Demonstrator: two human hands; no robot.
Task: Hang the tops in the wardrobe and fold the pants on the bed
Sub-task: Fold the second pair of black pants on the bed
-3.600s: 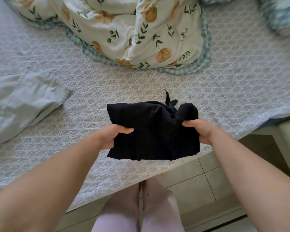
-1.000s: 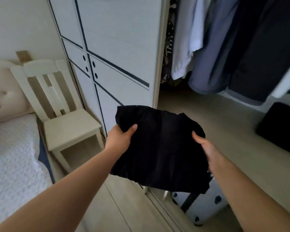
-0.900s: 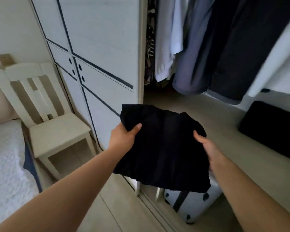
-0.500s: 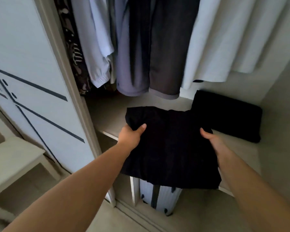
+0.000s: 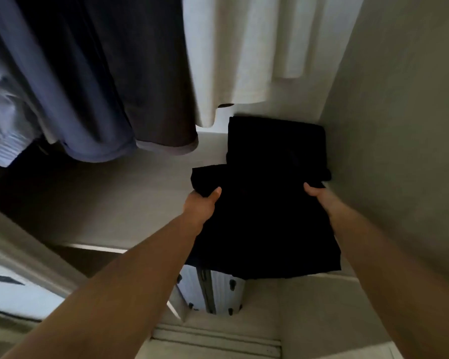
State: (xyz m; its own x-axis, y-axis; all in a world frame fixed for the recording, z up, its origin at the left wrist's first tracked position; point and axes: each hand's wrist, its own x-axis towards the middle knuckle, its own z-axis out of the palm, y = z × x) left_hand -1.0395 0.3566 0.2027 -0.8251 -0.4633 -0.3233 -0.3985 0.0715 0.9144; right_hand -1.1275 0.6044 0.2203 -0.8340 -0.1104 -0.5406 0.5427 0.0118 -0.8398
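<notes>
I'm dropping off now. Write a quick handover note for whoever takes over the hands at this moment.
Left hand grips the folded black pants at their left edge; right hand grips the right edge. The pants are at the wardrobe shelf, just in front of a folded black garment lying there, under hanging tops. Done: this pair folded. Left: set it down, let go. Any further clothes are out of view.

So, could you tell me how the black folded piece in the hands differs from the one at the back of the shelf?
The held piece is gripped at its sides by the left hand and right hand; the back piece lies with no hand on it. The held piece juts past the front edge of the shelf; the back piece sits deep inside, by the right wall. Both are black and folded.
</notes>
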